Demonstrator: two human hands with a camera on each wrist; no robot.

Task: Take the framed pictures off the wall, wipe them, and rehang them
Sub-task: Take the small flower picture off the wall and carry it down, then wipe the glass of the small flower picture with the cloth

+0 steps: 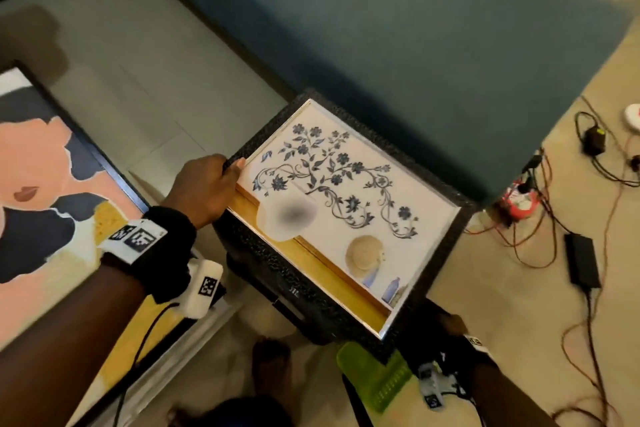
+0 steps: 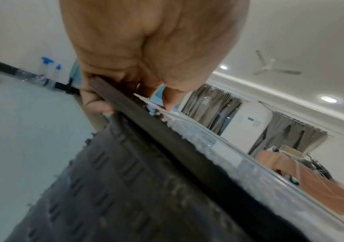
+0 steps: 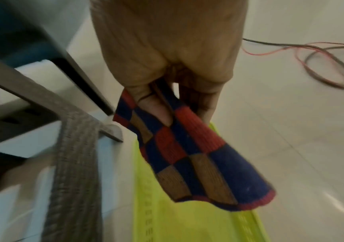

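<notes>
The left hand [image 1: 204, 189] is nearest, its fingers and thumb curled over the left edge of the floral framed picture [image 1: 341, 204], which lies face up on a dark plastic stool [image 1: 263, 270], likely steadied for wiping. At the near right, the right hand [image 3: 167, 54] pinches a checked cloth [image 3: 189, 152] above a green basket [image 3: 187, 221], seemingly ready to wipe the glass.

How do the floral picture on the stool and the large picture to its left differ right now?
The floral picture has a wide textured black frame; the abstract portrait picture has a thin dark one. The floral one lies on the black stool with the left hand gripping its edge; the portrait one is untouched. Both are off the wall.
</notes>
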